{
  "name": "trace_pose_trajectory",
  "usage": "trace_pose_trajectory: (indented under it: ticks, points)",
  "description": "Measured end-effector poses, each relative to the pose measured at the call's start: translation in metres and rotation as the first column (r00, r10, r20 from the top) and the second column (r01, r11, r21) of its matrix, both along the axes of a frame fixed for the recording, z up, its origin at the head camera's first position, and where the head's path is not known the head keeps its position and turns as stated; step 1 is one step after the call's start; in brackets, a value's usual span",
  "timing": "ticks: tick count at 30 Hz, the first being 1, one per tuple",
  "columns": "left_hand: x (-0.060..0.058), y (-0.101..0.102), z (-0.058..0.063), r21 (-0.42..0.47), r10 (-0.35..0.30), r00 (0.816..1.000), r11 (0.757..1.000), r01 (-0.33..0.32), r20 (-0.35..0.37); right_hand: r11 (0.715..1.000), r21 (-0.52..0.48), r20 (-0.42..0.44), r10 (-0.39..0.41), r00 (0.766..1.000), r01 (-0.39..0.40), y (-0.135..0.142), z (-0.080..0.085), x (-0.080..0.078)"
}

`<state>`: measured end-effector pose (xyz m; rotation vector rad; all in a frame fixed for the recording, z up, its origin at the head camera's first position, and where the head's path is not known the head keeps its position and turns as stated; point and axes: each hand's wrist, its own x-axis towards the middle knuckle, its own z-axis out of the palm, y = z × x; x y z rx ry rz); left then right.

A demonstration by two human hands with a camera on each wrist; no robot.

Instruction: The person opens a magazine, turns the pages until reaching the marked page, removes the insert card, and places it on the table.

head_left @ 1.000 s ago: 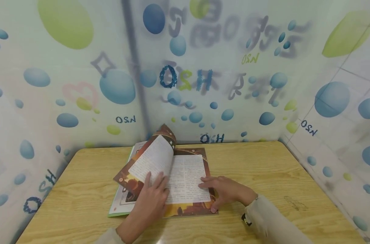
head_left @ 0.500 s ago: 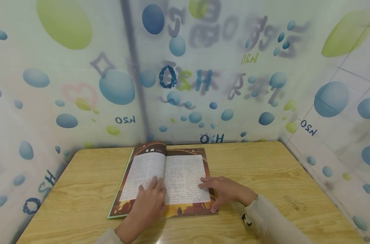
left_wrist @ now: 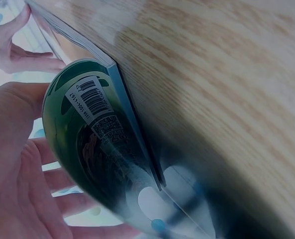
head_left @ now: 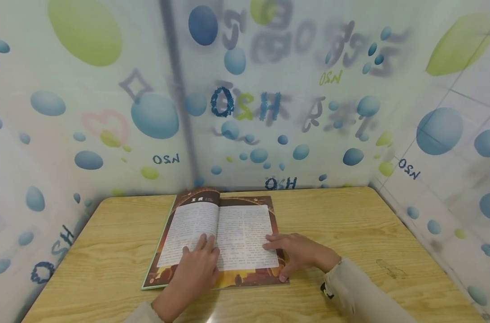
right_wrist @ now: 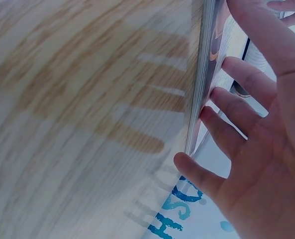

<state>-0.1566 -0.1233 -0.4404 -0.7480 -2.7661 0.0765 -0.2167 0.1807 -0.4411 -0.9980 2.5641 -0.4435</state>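
An open magazine [head_left: 242, 237] with brown-bordered pages of small print lies on the table. My left hand [head_left: 197, 265] rests on the left page near the fold, fingers extended. In the left wrist view that hand [left_wrist: 20, 164] is beside the magazine's green cover [left_wrist: 70, 129], which bows up and carries a barcode. At the right page's outer edge, my right hand [head_left: 300, 253] touches the paper with spread fingers, its thumb near the lower corner. Seen from the right wrist, this hand [right_wrist: 266, 149] has its fingertips along the page edges [right_wrist: 198, 84].
The wood-grain table [head_left: 350, 224] extends on both sides of the magazine. A pale curtain-like wall [head_left: 245, 148] with blue and green spots and mirrored lettering encloses the back and sides. A dark scribble mark [head_left: 390, 269] is on the tabletop at right.
The raised left leaf has come down and now lies flat over the left side, showing a titled page. My left hand has shifted slightly left; the right hand has stayed in place.
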Motion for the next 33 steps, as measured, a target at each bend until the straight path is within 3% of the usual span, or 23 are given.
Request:
trace_pose_trajectory:
  ticks: [6, 15, 20, 33]
  points:
    - [0.001, 0.001, 0.001, 0.005, 0.01, 1.0, 1.0, -0.01, 0.017, 1.0, 0.004, -0.022, 0.005, 1.0, -0.005, -0.001, -0.001, 0.0]
    - [-0.002, 0.004, -0.004, -0.013, -0.038, 0.997, 0.999, 0.038, -0.061, 1.0, -0.008, -0.042, 0.016, 0.999, -0.016, -0.001, -0.001, -0.001]
    - [-0.002, 0.008, -0.007, 0.018, -0.073, 0.997, 0.997, 0.073, 0.001, 0.999, -0.021, -0.069, 0.035, 0.997, -0.037, -0.002, -0.001, -0.002]
    - [0.0, 0.01, -0.004, -0.014, -0.062, 0.995, 0.998, 0.063, 0.084, 0.999, -0.038, -0.068, 0.001, 0.998, -0.004, -0.004, 0.001, -0.002]
